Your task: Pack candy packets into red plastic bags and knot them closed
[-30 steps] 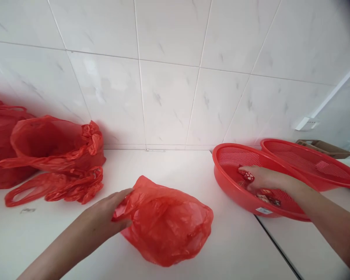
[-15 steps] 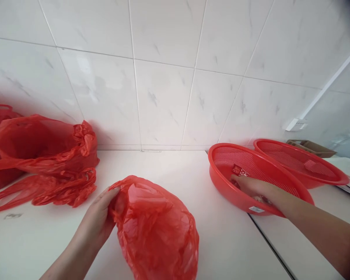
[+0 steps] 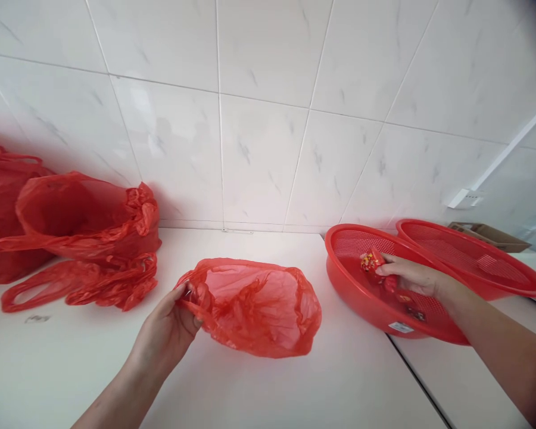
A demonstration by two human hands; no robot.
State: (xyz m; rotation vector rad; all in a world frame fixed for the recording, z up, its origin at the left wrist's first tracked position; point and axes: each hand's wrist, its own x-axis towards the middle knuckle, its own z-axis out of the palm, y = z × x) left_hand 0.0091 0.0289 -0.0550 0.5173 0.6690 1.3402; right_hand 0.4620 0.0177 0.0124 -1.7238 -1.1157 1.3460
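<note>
My left hand (image 3: 172, 330) is closed on the gathered left edge of a red plastic bag (image 3: 259, 333), whose mouth gapes open above the white table. On the right, my right hand (image 3: 408, 274) grips several small red wrapped packets (image 3: 377, 265), one with a yellow pattern; they look like candies, but I cannot tell exactly. That hand is over the front red mesh basket (image 3: 346, 286), inside its rim. A few more small packets (image 3: 413, 313) lie in the basket below the hand, partly hidden by it.
A second red basket (image 3: 513, 271) stands behind the first, with a brown cardboard box (image 3: 495, 235) beyond it. At the left are an open red bag (image 3: 89, 229), a fuller one (image 3: 0, 214) and a crumpled bag (image 3: 111, 286). A tiled wall (image 3: 263, 161) borders the white table (image 3: 232, 393).
My right hand has risen from the basket's bottom with packets in its fingers. The bag in my left hand has moved up and spread wider. The view has shifted slightly.
</note>
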